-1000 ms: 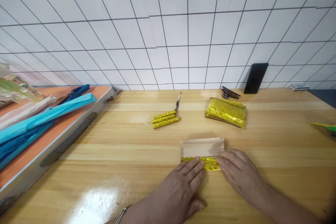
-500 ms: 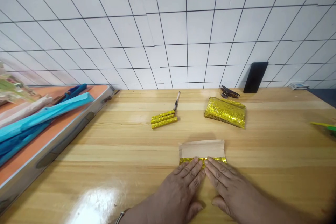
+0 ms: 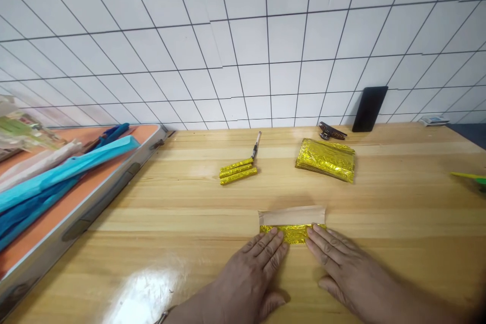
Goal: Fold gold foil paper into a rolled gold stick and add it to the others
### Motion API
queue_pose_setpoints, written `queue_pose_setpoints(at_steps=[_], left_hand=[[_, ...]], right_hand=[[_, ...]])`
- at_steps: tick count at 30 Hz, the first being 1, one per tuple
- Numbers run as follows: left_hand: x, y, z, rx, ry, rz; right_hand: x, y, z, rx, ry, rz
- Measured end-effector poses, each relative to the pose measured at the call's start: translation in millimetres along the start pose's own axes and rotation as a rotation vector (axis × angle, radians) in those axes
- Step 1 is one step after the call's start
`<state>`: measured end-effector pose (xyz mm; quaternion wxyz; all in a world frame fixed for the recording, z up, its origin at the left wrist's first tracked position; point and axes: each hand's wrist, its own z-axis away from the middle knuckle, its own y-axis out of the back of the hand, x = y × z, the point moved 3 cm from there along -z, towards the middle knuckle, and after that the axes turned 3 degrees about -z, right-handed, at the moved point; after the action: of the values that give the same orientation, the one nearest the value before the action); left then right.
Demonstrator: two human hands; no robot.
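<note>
A sheet of gold foil paper (image 3: 296, 234) lies in front of me, its near part folded over so the gold side faces up. Beyond the fold, its plain brown backing shows as a strip. My left hand (image 3: 252, 273) rests flat with fingertips on the left part of the folded band. On the right part lie the outstretched fingertips of my right hand (image 3: 343, 268). Both hands are open, with a stretch of gold showing between them. Farther back are three gold foil rolls (image 3: 238, 172), side by side, and a stack of gold foil sheets (image 3: 325, 159).
A pen (image 3: 256, 145) touches or nearly touches the rolls. Behind the stack lie a dark claw clip (image 3: 332, 131) and a black phone (image 3: 370, 109) leaning on the tiled wall. At left stands an orange-topped case (image 3: 114, 177) bearing blue crepe paper (image 3: 94, 157). A green-yellow tool (image 3: 471, 178) lies far right.
My hands have slid apart along the fold, uncovering more gold between them. The gold band looks wider and the brown strip narrower. The view has shifted slightly.
</note>
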<state>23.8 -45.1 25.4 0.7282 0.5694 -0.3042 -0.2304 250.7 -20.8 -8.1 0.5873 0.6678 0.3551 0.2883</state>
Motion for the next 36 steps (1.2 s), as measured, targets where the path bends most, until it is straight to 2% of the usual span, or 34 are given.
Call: queue_pose_setpoints(at_steps=[5, 9, 13, 17, 19, 23, 28, 36], left_hand=[[-4, -8.1, 11, 0.063, 0.025, -0.059], [-8, -6.6, 18, 0.108, 0.035, -0.047], [-7, 4.5, 6, 0.098, 0.092, 0.005], [0, 12.4, -14, 0.090, 0.198, -0.002], [4, 11.6, -20, 0.104, 0.172, -0.007], [5, 0.6, -22, 0.150, 0.044, -0.024], [4, -13.0, -22, 0.129, 0.070, -0.013], [4, -11.7, -15, 0.091, 0.024, -0.015]], right_hand=[[7, 5, 15, 0.042, -0.027, 0.055], [10, 9, 20, 0.069, -0.026, 0.107], [6, 14, 12, 0.076, -0.006, 0.128], [0, 15, -5, 0.115, -0.109, 0.093], [-3, 14, -13, 0.097, -0.138, 0.086], [-13, 14, -24, 0.080, -0.097, 0.082], [-26, 8, -32, 0.035, -0.048, -0.014], [-23, -4, -31, -0.018, -0.016, -0.045]])
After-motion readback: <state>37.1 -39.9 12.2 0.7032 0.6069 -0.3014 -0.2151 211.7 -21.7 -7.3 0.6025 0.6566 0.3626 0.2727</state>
